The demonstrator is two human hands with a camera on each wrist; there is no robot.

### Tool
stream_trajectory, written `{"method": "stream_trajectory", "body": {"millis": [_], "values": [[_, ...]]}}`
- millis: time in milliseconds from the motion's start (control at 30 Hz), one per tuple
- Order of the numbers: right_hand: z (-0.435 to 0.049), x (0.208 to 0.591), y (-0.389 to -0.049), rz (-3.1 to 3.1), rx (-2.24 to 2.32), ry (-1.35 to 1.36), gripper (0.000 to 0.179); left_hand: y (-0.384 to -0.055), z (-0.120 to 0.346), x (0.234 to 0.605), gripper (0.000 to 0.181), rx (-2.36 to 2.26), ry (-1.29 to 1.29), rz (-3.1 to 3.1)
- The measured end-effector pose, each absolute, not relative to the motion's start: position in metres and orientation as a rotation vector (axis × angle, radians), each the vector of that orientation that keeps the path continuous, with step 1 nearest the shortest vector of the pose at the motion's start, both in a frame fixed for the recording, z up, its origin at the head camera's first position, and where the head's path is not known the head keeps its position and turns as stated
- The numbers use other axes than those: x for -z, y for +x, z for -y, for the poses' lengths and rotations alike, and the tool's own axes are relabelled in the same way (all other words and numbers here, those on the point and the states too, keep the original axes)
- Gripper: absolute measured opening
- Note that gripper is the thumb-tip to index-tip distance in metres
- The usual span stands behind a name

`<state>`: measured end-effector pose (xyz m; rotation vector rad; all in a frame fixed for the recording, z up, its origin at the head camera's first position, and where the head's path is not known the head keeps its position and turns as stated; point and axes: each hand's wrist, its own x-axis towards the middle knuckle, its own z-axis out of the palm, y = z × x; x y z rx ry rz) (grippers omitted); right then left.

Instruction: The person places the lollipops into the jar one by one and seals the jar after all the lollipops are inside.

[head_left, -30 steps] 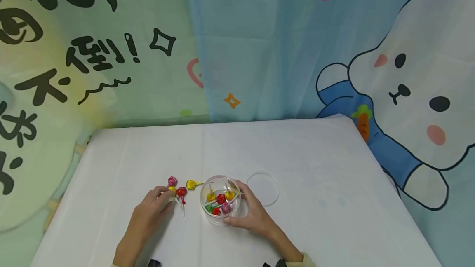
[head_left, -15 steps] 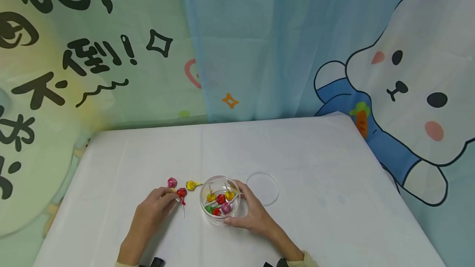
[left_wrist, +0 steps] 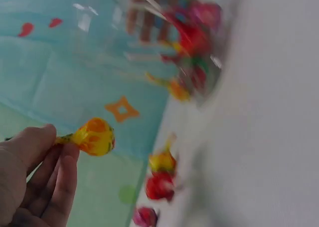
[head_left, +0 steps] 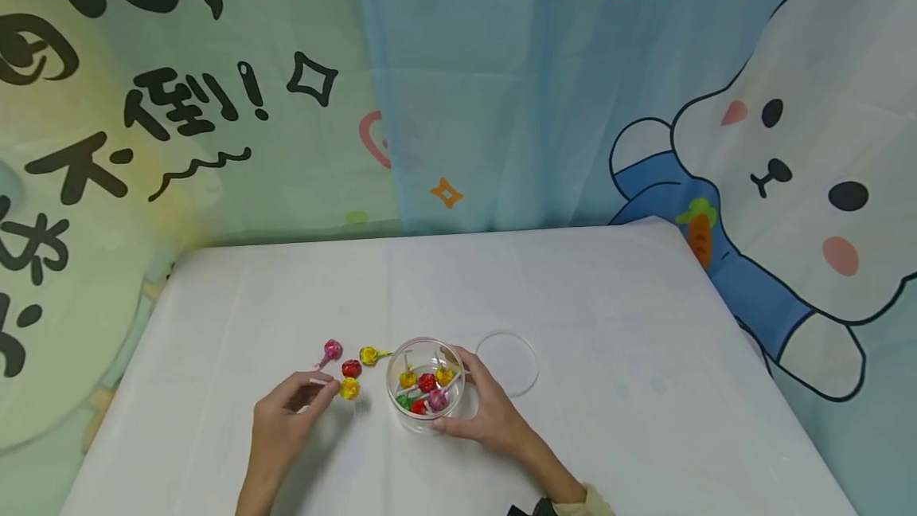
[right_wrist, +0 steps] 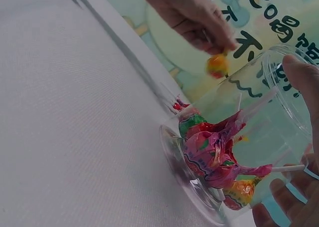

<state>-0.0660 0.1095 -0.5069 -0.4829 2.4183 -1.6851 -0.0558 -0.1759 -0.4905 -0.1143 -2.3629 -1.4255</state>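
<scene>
My left hand (head_left: 286,412) pinches a yellow-wrapped lollipop (head_left: 349,388) at its stick just below the wrapped head. In the left wrist view this lollipop (left_wrist: 95,137) is raised off the table. My right hand (head_left: 494,416) grips the side of a clear jar (head_left: 411,423) standing on the table, its top uncovered. Inside the jar lie several lollipops, among them a pink one (right_wrist: 212,157) and a yellow one (right_wrist: 239,193). Left of the jar are a pink lollipop (head_left: 333,349), a red one (head_left: 352,369) and another yellow one (head_left: 369,356).
A clear, round, lid-like disc (head_left: 536,369) lies just right of the jar. White cloth covers the table (head_left: 609,325), and a printed curtain (head_left: 487,102) hangs behind its back edge.
My left hand has picked the yellow lollipop from among the loose ones and brought it up and toward the near side. The pink lollipop has turned slightly. My right hand stays on the jar.
</scene>
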Motion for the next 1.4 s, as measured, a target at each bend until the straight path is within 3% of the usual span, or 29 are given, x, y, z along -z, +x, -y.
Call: {"method": "stream_trajectory", "body": {"millis": [267,800,1033,1167,1400], "values": [[-0.110,0.507,-0.066,-2.437,1.676,-0.492,0.090,-0.038,0.155,0.456,0.011,1.800,0.220,2.281],[-0.109,0.506,-0.066,-2.436,1.664,-0.437,0.090,-0.028,0.142,0.437,0.010,1.788,0.233,2.294],[-0.109,0.506,-0.067,-2.434,1.661,-0.434,0.089,-0.038,0.127,0.440,0.011,1.867,-0.023,2.261],[-0.110,0.507,-0.067,-2.440,1.664,-0.452,0.089,-0.045,0.119,0.443,0.022,1.798,-0.203,2.275],[-0.111,0.509,-0.066,-2.474,1.669,-0.515,0.089,-0.049,0.120,0.447,0.034,1.647,-0.194,2.283]]}}
